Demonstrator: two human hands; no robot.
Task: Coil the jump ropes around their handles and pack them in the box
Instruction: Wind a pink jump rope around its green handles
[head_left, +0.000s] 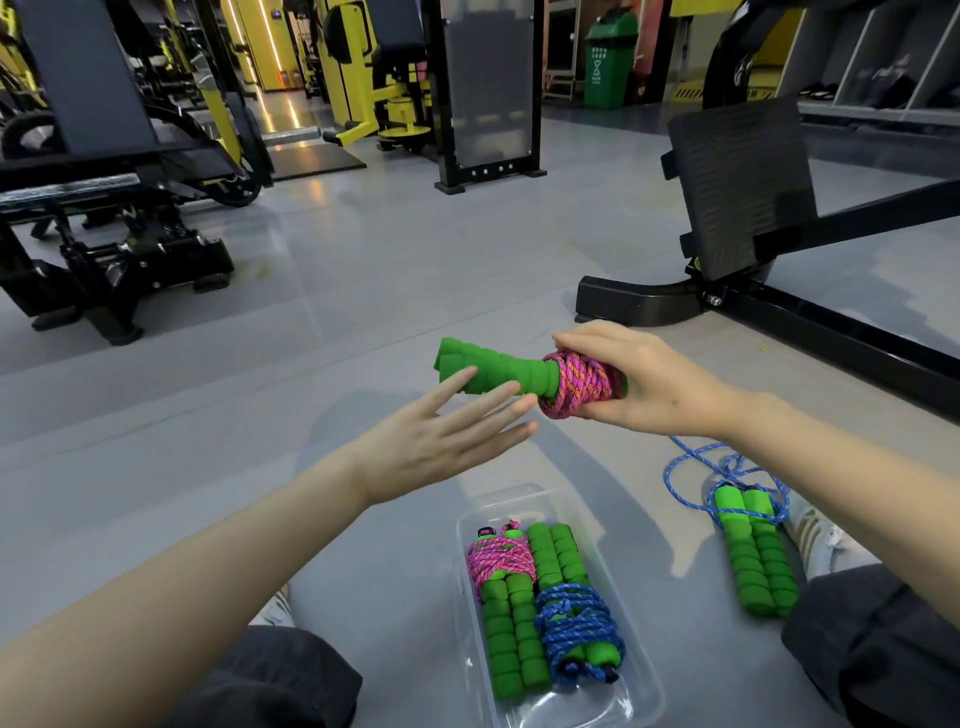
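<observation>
My right hand (644, 379) grips a coiled pink jump rope (576, 384) by the end where the rope is wound round its two green foam handles (493, 369). The handles point left, held above the floor. My left hand (447, 431) is flat with straight fingers, its fingertips just under the handles' free end. Below, a clear plastic box (644, 691) lies on the floor between my knees. It holds a coiled pink rope (501, 558) and a coiled blue rope (576, 623). An uncoiled blue rope (696, 478) with green handles (756, 556) lies right of the box.
Grey gym floor stretches ahead. A black machine footplate and base (737, 192) stand close at the right. Black and yellow weight machines (119, 208) fill the left and back. My knees (883, 639) flank the box.
</observation>
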